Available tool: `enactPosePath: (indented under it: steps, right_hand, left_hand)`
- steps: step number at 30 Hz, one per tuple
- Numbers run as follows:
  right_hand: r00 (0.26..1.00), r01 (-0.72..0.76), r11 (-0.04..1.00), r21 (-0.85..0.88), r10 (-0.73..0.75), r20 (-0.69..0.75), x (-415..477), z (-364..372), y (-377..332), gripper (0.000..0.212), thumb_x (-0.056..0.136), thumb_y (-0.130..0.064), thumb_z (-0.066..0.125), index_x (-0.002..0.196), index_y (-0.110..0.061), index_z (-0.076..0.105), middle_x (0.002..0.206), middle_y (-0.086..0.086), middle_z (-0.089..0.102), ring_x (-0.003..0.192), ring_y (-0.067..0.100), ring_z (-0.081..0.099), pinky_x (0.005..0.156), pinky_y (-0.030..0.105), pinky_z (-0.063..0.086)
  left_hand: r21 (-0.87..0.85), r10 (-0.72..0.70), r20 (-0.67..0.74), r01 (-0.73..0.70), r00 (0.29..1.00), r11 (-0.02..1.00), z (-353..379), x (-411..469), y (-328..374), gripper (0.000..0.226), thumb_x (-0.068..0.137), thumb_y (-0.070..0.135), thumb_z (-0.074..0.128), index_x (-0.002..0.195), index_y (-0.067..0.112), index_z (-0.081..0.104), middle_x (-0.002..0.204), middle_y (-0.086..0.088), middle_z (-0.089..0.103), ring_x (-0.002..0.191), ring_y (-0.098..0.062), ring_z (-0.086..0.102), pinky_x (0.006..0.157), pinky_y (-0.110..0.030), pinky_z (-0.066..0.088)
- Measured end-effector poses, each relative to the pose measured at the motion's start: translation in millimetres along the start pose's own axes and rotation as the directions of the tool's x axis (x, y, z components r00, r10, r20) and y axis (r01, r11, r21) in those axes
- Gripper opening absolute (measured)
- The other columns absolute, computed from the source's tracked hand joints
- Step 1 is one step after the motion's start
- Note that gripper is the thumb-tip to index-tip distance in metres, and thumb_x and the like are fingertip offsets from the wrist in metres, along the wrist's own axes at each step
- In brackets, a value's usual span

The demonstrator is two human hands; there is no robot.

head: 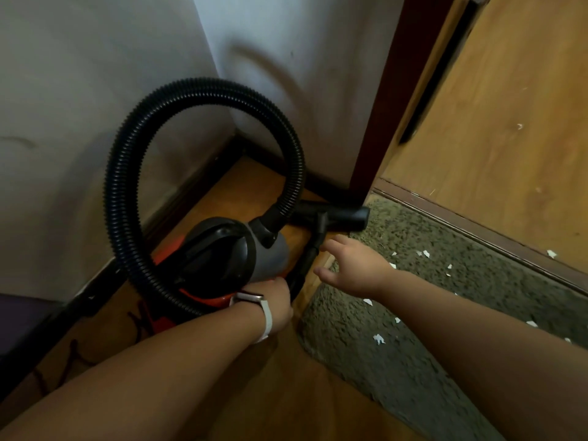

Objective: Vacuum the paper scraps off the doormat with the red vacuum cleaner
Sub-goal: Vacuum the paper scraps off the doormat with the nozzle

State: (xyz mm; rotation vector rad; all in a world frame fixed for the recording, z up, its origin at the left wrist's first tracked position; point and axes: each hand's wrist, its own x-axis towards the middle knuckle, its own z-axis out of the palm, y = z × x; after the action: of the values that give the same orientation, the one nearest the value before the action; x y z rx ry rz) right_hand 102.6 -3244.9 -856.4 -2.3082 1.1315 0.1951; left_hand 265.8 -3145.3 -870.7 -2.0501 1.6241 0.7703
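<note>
The red vacuum cleaner [222, 259], with a black and grey top, stands on the wooden floor in the wall corner. Its black ribbed hose [127, 160] loops high above it. The black wand [313, 249] and floor nozzle [334, 218] lie at the far left edge of the grey-green doormat [413, 345]. Several white paper scraps [378, 338] are scattered over the mat. My left hand [276, 300], with a white watch on the wrist, rests against the vacuum's near side; its fingers are hidden. My right hand [353, 265] hovers open just right of the wand, fingers spread.
White walls with a dark skirting board close off the left and back. A dark door frame [375, 122] and a wooden door [509, 138] stand at the right behind a raised threshold [477, 230]. A dark object [19, 316] sits at the far left.
</note>
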Motion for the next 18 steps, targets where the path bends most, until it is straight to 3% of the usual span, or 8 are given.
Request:
enactPosePath:
  steps: [4,9,12,14,18]
  right_hand:
    - [0.997,-0.077,0.989,0.126,0.079,-0.005,-1,1,-12,0.044,0.093,-0.049,0.059,0.125,-0.02,0.057,0.121,0.003,0.057,0.11,0.023,0.057,0.09,0.035,0.049]
    - [0.971,-0.225,0.944,0.242,0.238,-0.023,0,7,-15,0.048,0.094,-0.047,0.058,0.128,-0.014,0.053,0.118,0.006,0.058,0.101,0.022,0.06,0.082,0.033,0.05]
    - [0.92,-0.38,0.883,0.275,0.393,0.009,0,4,-14,0.053,0.094,-0.045,0.058,0.131,-0.009,0.048,0.124,0.013,0.051,0.102,0.029,0.06,0.08,0.036,0.051]
    - [0.85,-0.502,0.779,0.375,0.524,0.051,-2,1,-10,0.055,0.089,-0.04,0.063,0.13,-0.008,0.046,0.125,0.015,0.047,0.099,0.031,0.061,0.078,0.038,0.056]
    - [0.728,-0.6,0.426,0.677,0.642,0.241,-10,-6,-7,0.051,0.083,-0.022,0.072,0.122,-0.007,0.044,0.105,0.016,0.059,0.083,0.028,0.065,0.053,0.034,0.057]
  left_hand:
    - [-0.128,0.044,0.036,-0.039,0.998,0.991,-22,-23,-4,0.024,0.096,0.038,0.048,0.11,0.018,0.049,0.09,-0.002,0.059,0.071,-0.022,0.057,0.059,-0.033,0.044]
    - [-0.075,0.108,-0.043,-0.111,0.993,0.991,-30,-48,11,0.031,0.095,0.044,0.048,0.114,0.019,0.048,0.102,-0.003,0.063,0.078,-0.023,0.062,0.066,-0.036,0.053]
    - [-0.084,0.166,-0.081,-0.173,0.983,0.981,-35,-60,32,0.03,0.095,0.045,0.05,0.11,0.019,0.048,0.107,-0.004,0.064,0.089,-0.025,0.065,0.068,-0.036,0.051]
    - [-0.095,0.194,-0.123,-0.206,0.973,0.974,-36,-65,43,0.027,0.096,0.046,0.05,0.105,0.02,0.045,0.106,-0.004,0.064,0.09,-0.026,0.065,0.065,-0.035,0.048]
    - [-0.118,0.242,-0.181,-0.265,0.953,0.957,-44,-68,60,0.029,0.097,0.044,0.05,0.112,0.02,0.047,0.11,-0.004,0.064,0.095,-0.025,0.065,0.069,-0.035,0.048]
